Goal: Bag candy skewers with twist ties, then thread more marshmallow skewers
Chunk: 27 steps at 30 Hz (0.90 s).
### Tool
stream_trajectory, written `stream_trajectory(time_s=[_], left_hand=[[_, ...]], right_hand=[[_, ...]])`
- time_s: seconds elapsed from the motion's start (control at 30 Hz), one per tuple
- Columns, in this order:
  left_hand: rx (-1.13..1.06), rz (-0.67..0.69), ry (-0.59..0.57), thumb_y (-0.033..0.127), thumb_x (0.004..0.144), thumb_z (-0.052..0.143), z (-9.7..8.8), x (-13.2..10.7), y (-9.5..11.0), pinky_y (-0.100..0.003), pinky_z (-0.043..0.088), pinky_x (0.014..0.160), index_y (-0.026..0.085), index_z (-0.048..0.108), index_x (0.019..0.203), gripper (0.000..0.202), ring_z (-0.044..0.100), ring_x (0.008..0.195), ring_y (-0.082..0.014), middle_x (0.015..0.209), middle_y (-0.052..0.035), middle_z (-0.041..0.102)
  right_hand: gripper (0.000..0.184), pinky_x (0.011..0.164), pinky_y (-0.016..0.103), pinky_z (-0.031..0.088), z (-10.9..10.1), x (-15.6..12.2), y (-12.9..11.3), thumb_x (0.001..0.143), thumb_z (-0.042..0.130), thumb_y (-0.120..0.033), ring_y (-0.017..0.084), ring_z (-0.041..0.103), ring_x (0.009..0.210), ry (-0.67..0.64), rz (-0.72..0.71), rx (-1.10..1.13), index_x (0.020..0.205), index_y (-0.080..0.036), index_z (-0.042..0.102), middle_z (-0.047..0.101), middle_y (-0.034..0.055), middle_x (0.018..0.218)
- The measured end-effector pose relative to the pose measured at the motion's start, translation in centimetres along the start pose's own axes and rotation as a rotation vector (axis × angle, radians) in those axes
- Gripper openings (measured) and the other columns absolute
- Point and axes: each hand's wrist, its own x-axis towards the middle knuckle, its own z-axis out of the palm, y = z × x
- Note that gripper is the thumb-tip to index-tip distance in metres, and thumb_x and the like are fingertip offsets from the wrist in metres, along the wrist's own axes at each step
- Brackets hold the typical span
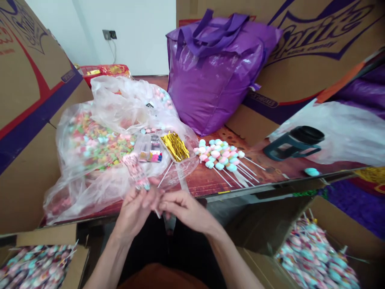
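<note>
My left hand and my right hand meet at the near edge of the table. Together they pinch a candy stick in a printed clear sleeve, which slants up and to the left from my fingers. Its white stick end pokes out below, between the two hands. Just beyond lie a packet of gold twist ties and a small pack of printed sleeves. A row of pastel marshmallow sticks lies on the table right of the hands.
A big clear plastic bag of loose pastel candy fills the left of the table. A purple tote bag stands behind. A dark mug lies at right. Cartons of wrapped candy sticks sit at bottom left and bottom right. Large cardboard boxes surround the table.
</note>
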Motion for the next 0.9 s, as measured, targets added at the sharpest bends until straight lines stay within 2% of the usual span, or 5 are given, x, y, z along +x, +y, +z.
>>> stream_trajectory(time_s=[0.13,0.27,0.43,0.6,0.9], left_hand=[[0.099,0.075,0.197,0.037,0.084,0.077,-0.5,0.9,0.3,-0.017,0.033,0.049,0.016,0.070,0.105,0.030,0.032,0.051,-0.0053,0.060,0.0064,0.040],[0.151,-0.046,0.190,0.040,0.083,0.077,-0.7,0.9,-0.3,-0.019,0.031,0.052,0.016,0.067,0.109,0.037,0.034,0.057,-0.0067,0.067,0.0042,0.044],[0.047,-0.119,0.081,0.039,0.082,0.077,-1.3,0.7,-0.6,-0.023,0.036,0.058,0.015,0.063,0.091,0.029,0.037,0.062,-0.0078,0.075,0.0002,0.052],[0.075,-0.067,0.098,0.039,0.085,0.076,-1.6,1.1,-1.7,-0.020,0.029,0.052,0.016,0.057,0.086,0.029,0.033,0.056,-0.0058,0.067,0.0036,0.049],[0.016,0.075,0.294,0.037,0.070,0.087,-1.1,2.0,-1.9,-0.017,0.030,0.052,0.014,0.063,0.081,0.035,0.038,0.052,-0.0022,0.072,0.0009,0.062]], right_hand=[[0.018,0.074,0.030,0.048,-3.7,5.3,-0.9,0.090,0.056,-0.017,0.021,0.065,0.080,0.590,-0.098,-0.743,0.080,-0.018,0.071,0.071,0.0056,0.080],[0.023,0.080,0.035,0.049,-5.1,10.0,-1.1,0.094,0.051,-0.014,0.028,0.069,0.097,0.687,0.242,-1.213,0.101,-0.013,0.073,0.073,0.0194,0.102],[0.027,0.080,0.037,0.050,-6.4,11.7,-1.2,0.091,0.049,-0.011,0.032,0.071,0.097,0.609,0.376,-1.239,0.103,-0.012,0.073,0.074,0.0205,0.100],[0.033,0.080,0.038,0.049,-7.1,11.1,-1.7,0.093,0.044,-0.015,0.033,0.070,0.100,0.571,0.401,-1.258,0.114,-0.015,0.070,0.074,0.0184,0.105],[0.024,0.073,0.032,0.043,-7.3,9.6,-1.6,0.091,0.048,-0.023,0.023,0.064,0.080,0.694,0.052,-0.981,0.096,-0.022,0.071,0.071,0.0040,0.081]])
